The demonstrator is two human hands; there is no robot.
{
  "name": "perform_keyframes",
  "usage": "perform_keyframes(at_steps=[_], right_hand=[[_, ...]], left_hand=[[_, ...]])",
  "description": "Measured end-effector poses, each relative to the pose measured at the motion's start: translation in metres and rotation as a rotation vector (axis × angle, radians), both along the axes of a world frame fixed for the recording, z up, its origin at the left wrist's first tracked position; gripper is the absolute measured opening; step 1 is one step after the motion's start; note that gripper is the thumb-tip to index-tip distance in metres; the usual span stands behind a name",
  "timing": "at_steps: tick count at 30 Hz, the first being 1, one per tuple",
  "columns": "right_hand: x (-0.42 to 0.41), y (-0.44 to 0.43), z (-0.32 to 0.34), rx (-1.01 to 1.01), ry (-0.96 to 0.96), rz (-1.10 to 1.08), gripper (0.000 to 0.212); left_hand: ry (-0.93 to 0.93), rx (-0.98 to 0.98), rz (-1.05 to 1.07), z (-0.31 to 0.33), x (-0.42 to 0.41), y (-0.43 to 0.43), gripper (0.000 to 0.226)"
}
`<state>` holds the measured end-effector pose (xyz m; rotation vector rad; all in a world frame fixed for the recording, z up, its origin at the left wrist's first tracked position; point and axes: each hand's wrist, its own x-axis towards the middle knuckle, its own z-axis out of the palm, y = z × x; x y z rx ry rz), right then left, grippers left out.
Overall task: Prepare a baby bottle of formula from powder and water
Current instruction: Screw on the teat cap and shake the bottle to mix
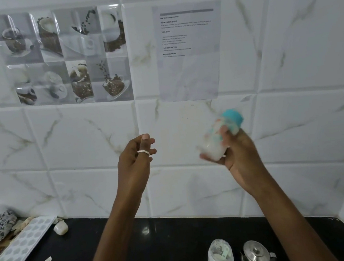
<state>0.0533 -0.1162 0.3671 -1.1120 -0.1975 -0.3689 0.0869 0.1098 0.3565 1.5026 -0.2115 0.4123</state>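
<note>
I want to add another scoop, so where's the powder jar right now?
Head view, lower right: the powder jar stands on the black counter, just left of the small steel kettle, below the baby bottle in the right hand.

Your left hand (136, 155): lifted in front of you, fingers loosely curled, holding nothing; ring (143, 153) on one finger.
Your right hand (237, 155): raised alongside, well apart from the left, fingers wrapped round a motion-blurred bottle (219, 140).
Your left forearm (114, 233), right forearm (283, 214): bare, angled upward.
</note>
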Motion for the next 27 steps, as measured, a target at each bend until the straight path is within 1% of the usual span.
perform_keyframes(at_steps=[1, 2, 3, 4, 6, 7, 8, 9, 11, 12, 13, 14, 16, 17, 18, 19, 21, 22, 23, 24, 25, 27], right_hand=[[0.002, -0.002, 0.003, 0.111, -0.026, -0.038, 0.068], [0.003, -0.001, 0.005, 0.152, -0.043, -0.063, 0.062], [0.003, 0.001, 0.004, 0.128, -0.038, -0.062, 0.059], [0.003, 0.003, 0.001, 0.037, 0.000, -0.044, 0.061], [0.000, 0.008, -0.009, -0.273, 0.077, 0.038, 0.068], [0.000, 0.007, -0.011, -0.346, 0.093, 0.048, 0.070], [0.000, 0.006, -0.010, -0.308, 0.068, 0.041, 0.072], [0.001, 0.003, -0.008, -0.175, 0.025, 0.023, 0.073], [0.003, -0.001, 0.001, 0.133, -0.045, -0.026, 0.063], [0.006, -0.001, 0.004, 0.195, -0.064, -0.060, 0.057], [0.007, 0.002, 0.005, 0.177, -0.058, -0.077, 0.056], [0.007, 0.006, 0.002, 0.097, -0.020, -0.074, 0.057], [0.007, 0.013, -0.008, -0.208, 0.073, -0.001, 0.063], [0.006, 0.014, -0.011, -0.309, 0.095, 0.030, 0.061], [0.006, 0.012, -0.011, -0.309, 0.079, 0.034, 0.058], [0.006, 0.010, -0.008, -0.198, 0.041, 0.021, 0.055], [0.006, 0.004, 0.002, 0.114, -0.034, -0.029, 0.048], [0.008, 0.002, 0.007, 0.210, -0.068, -0.063, 0.048], [0.009, 0.002, 0.009, 0.236, -0.091, -0.083, 0.050], [0.008, 0.005, 0.009, 0.213, -0.080, -0.080, 0.054], [0.007, 0.008, 0.005, 0.129, -0.031, -0.060, 0.058], [0.002, 0.013, -0.002, -0.158, 0.081, 0.039, 0.060]], left_hand=[[0.000, 0.001, 0.001, 0.000, 0.000, 0.001, 0.025], [-0.001, 0.004, 0.002, -0.001, 0.001, 0.001, 0.025], [-0.001, 0.007, 0.003, -0.001, 0.001, 0.001, 0.024], [0.001, 0.006, 0.004, 0.000, 0.001, 0.001, 0.024], [0.004, 0.001, 0.002, 0.000, 0.002, 0.000, 0.023], [0.004, 0.002, 0.000, 0.000, 0.001, -0.001, 0.022], [0.003, 0.002, -0.001, 0.000, 0.001, -0.002, 0.022], [0.002, 0.003, -0.003, 0.000, 0.001, -0.002, 0.021], [-0.003, 0.012, -0.003, 0.000, 0.001, -0.002, 0.021], [-0.004, 0.014, -0.001, -0.001, 0.001, -0.001, 0.021], [-0.003, 0.011, 0.000, 0.000, 0.002, -0.001, 0.022], [0.000, 0.006, 0.002, 0.000, 0.002, -0.001, 0.024], [0.007, 0.000, 0.003, 0.000, 0.002, -0.003, 0.026], [0.009, 0.001, 0.001, 0.000, 0.002, -0.004, 0.026], [0.010, 0.001, 0.000, 0.000, 0.002, -0.003, 0.026], [0.009, 0.000, -0.001, -0.001, 0.001, -0.003, 0.026], [0.011, 0.001, 0.003, -0.001, 0.001, -0.001, 0.026], [0.012, 0.001, 0.007, -0.001, 0.001, 0.001, 0.027], [0.012, 0.001, 0.011, -0.001, 0.002, 0.002, 0.027], [0.012, 0.000, 0.013, 0.000, 0.002, 0.003, 0.027], [0.013, -0.001, 0.014, 0.000, 0.002, 0.003, 0.028], [0.016, -0.002, 0.011, 0.001, 0.002, 0.002, 0.029]])
